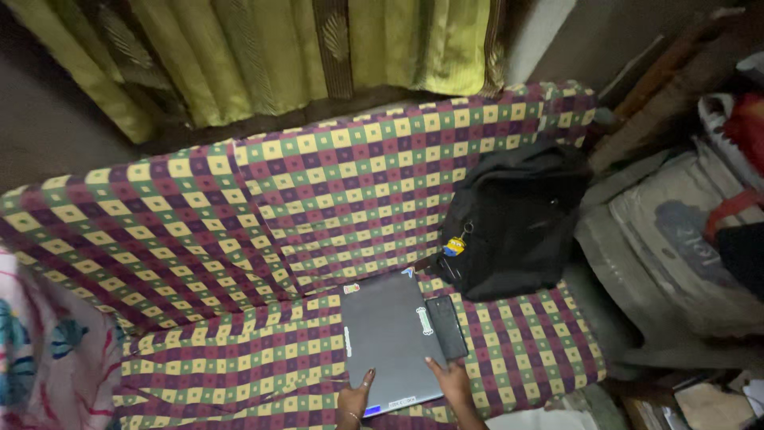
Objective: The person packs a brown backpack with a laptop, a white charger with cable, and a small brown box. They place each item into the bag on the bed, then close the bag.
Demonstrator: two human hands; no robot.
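A closed dark grey laptop (pixel 388 338) with small stickers lies flat on the seat of a sofa (pixel 239 239) covered in a yellow, green and maroon checked cloth. My left hand (pixel 355 398) rests on the laptop's near left corner, fingers on the lid. My right hand (pixel 452 381) touches its near right edge. Lying partly on the laptop's right side, just beyond my right hand, is a black phone (pixel 446 327). A black backpack (pixel 513 219) with a small yellow and blue keychain charm (pixel 454 246) leans against the sofa back to the right.
Yellow-green curtains (pixel 263 56) hang behind the sofa. A pink patterned cloth (pixel 48 358) lies at the left edge. Grey sacks (pixel 676 239) and clutter fill the floor at the right, with papers (pixel 708 402) at the bottom right.
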